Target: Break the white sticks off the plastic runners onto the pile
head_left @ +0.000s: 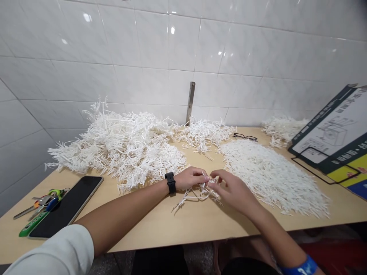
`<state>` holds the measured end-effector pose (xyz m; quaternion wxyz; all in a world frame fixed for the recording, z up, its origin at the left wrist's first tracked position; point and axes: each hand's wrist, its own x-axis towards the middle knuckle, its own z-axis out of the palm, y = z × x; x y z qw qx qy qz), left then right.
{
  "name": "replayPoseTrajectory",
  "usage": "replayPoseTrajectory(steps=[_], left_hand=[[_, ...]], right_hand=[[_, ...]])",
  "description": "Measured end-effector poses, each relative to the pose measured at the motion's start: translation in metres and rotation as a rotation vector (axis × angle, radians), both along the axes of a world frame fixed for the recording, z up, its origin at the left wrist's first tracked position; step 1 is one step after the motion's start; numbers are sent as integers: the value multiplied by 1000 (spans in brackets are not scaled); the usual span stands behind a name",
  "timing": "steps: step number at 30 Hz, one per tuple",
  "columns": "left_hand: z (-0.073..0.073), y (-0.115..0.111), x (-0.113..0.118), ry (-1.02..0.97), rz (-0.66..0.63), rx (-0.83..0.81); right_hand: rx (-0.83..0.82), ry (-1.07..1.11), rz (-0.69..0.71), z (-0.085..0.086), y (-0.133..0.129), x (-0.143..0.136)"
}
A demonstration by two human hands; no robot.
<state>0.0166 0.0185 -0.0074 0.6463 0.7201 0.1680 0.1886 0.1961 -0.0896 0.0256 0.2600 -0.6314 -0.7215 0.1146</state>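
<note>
My left hand (192, 178), with a black watch on its wrist, pinches a white branched plastic piece (195, 198) above the table's front middle. My right hand (228, 187) meets it from the right, thumb and forefinger closed on the same piece. Thin twigs of the piece hang below both hands toward the tabletop. Behind my left hand rises a large tangled heap of white branched pieces (123, 141). To the right of my right hand spreads a flat pile of short white bits (272, 172). The fingertips hide the spot where both hands grip.
A smaller branched heap (205, 131) lies at the back, beside black-framed glasses (245, 136). At left are a phone (67, 206) and keys (43, 204). A printed box (332, 141) leans at right near a black wire stand (321, 179) and another white heap (282, 128). Tiled wall stands behind.
</note>
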Motion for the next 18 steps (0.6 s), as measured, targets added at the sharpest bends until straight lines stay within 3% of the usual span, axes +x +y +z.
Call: replayPoseTrajectory(steps=[4,9,11,15,18], left_hand=[[2,-2,-1,16,-65,72],[0,-2,-2,53,-232,73],[-1,0,-1,46,-193,38],[-5,3,2,-27,-55,-45],[-5,0,5,-79,-7,-145]], right_hand=[[-29,14,74,-12,-5,-24],[-163,269,89,-19,-22,-29],[-245,403,67,-15,-36,-29],[-303,487,2,2,-55,-2],[-92,192,-80,11,-44,36]])
